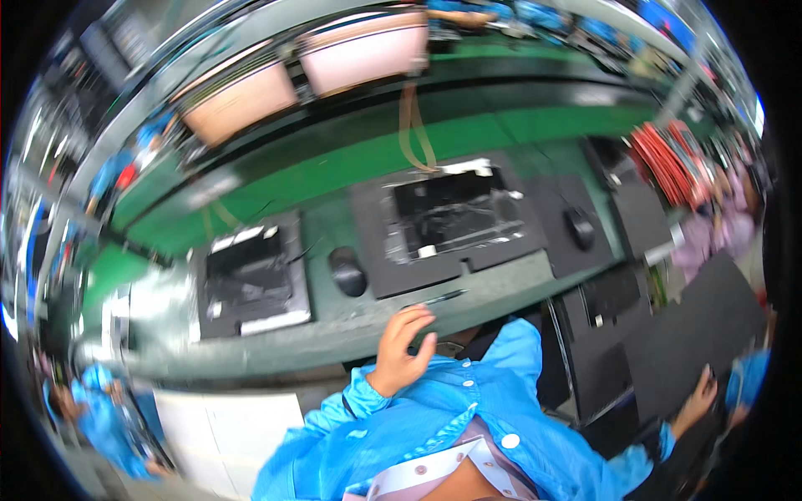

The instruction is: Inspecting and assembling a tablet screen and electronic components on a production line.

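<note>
My left hand (404, 349) is raised in front of the bench's near edge, its fingers loosely bent and apart from the thumb, holding nothing. Just beyond it a dark pen (444, 296) lies on the green bench top. Far out to the right, my right hand (697, 402) grips the near edge of a large black foam board (697, 330); some of its fingers are hidden. The board slants beside a stack of dark trays (603, 380). A dark display panel (451, 209) with clear film around it rests on a black pad in the middle of the bench.
Another film-edged panel (246, 275) lies to the left, with a black mouse (347, 271) beside it. A second mouse (578, 227) sits on a pad to the right. Red folders (668, 163) stand at far right. White boxes (225, 438) are below the bench. Co-workers are on both sides.
</note>
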The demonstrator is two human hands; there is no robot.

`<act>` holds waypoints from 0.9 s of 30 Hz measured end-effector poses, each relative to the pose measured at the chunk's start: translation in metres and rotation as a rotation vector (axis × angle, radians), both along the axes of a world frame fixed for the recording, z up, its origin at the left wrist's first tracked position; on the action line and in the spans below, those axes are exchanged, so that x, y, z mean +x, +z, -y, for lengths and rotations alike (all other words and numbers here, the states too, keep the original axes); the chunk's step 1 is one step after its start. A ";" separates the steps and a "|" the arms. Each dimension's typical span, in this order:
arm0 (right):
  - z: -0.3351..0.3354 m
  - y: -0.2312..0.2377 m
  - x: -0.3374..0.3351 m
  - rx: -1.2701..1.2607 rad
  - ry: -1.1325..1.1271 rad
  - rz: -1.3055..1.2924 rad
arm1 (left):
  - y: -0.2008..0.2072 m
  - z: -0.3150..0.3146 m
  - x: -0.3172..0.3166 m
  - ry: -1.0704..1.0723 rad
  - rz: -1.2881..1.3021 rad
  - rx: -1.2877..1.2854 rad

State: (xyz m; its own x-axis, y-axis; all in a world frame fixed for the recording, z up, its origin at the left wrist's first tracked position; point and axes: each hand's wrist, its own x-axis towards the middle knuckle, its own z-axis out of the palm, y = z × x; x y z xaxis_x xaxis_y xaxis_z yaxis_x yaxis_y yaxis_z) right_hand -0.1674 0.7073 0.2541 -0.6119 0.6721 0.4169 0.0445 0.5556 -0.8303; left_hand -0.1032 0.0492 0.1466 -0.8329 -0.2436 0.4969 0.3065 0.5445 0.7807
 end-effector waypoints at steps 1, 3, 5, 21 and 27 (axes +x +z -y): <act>-0.016 0.003 -0.002 0.497 0.094 0.013 | 0.012 -0.003 0.005 -0.054 0.046 0.058; 0.068 0.032 -0.031 -0.026 0.155 -0.063 | 0.022 -0.002 0.011 -0.193 0.181 0.109; 0.139 0.031 -0.059 -0.114 0.518 -0.088 | 0.038 0.001 0.014 -0.308 0.161 0.245; 0.655 -0.037 -0.052 0.216 2.312 0.187 | -0.022 -0.021 0.294 0.920 -0.853 1.355; 0.723 -0.057 -0.056 0.642 2.146 -0.063 | -0.124 -0.016 0.344 1.164 -0.953 1.488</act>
State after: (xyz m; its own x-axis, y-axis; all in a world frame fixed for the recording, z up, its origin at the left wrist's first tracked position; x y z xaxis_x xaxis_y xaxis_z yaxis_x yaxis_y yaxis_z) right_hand -0.2234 -0.0157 0.1972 -0.0029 -0.9592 0.2828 -0.8190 -0.1600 -0.5510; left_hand 0.2410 0.0654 0.0225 0.2871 -0.8528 -0.4362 0.8366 0.0014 0.5479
